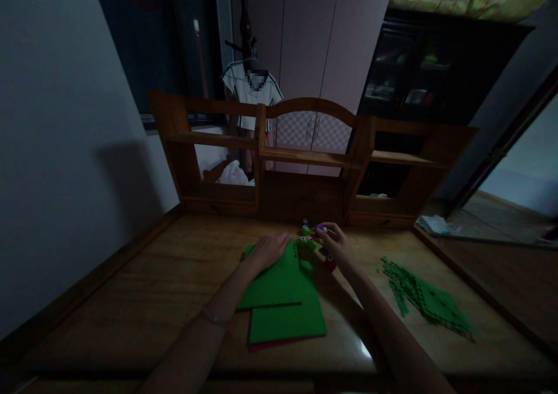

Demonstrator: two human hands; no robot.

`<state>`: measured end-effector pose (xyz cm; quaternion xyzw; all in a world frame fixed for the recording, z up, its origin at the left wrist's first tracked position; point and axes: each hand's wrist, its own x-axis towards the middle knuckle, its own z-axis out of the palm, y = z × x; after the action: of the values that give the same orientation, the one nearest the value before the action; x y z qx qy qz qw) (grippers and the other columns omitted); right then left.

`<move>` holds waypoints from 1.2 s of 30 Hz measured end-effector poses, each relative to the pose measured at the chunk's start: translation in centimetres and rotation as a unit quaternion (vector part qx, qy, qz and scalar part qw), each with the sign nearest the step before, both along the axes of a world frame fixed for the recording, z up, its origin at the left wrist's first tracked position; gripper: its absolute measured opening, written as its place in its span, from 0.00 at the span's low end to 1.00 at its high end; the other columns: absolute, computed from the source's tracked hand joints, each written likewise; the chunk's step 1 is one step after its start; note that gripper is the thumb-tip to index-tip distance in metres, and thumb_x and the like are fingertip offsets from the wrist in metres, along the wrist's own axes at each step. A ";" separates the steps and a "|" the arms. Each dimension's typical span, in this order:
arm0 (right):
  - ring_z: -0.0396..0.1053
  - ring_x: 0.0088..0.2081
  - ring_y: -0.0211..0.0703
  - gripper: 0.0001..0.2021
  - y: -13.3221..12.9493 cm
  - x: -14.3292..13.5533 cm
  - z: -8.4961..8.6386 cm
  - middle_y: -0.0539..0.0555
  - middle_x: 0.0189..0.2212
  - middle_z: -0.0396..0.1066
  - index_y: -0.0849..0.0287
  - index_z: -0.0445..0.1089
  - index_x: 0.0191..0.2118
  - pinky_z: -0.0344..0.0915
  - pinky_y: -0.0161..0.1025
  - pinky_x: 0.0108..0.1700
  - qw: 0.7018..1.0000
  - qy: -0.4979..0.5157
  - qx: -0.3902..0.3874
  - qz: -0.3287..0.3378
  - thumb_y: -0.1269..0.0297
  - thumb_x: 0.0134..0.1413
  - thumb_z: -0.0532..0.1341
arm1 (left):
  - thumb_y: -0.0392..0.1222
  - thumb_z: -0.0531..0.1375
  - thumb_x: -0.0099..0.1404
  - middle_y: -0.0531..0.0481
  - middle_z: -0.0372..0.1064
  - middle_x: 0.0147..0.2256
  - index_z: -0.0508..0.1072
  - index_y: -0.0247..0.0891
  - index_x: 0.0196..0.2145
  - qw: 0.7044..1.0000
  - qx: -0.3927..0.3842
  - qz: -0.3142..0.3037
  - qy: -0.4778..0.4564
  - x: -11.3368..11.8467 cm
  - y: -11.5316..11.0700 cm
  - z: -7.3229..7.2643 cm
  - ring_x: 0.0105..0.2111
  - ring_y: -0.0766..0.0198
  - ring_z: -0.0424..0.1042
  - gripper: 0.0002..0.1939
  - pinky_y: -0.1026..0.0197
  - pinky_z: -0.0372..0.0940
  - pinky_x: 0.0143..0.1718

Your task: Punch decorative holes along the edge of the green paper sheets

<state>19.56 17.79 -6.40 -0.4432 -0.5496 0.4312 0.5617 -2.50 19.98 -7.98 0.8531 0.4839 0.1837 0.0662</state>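
Right hand (339,246) holds purple piece (320,229) (left hand (269,251) on green sheet (279,283)).

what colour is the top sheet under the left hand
Green; the top sheet shows in the head view, the only one.

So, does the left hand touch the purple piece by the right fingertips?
Apart: the head view shows a gap between the left hand and purple piece.

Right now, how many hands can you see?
2: the left hand lies on a green sheet, and the right hand holds a small purple toy.
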 end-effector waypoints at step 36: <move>0.67 0.23 0.37 0.24 -0.9 -2.1 -0.8 0.51 0.28 0.71 0.58 0.70 0.44 0.64 0.33 0.24 0.995 0.017 -0.094 -0.005 0.52 0.40 0.68 | 0.51 0.38 0.70 0.45 0.69 0.33 0.65 0.38 0.39 0.993 0.081 0.086 0.000 0.2 -0.6 1.9 0.37 0.58 0.68 0.21 0.59 0.57 0.40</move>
<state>17.51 16.94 -7.24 -0.4890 -0.4949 0.4858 0.5291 -2.28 19.42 -6.10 0.8110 0.5385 0.2277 -0.0193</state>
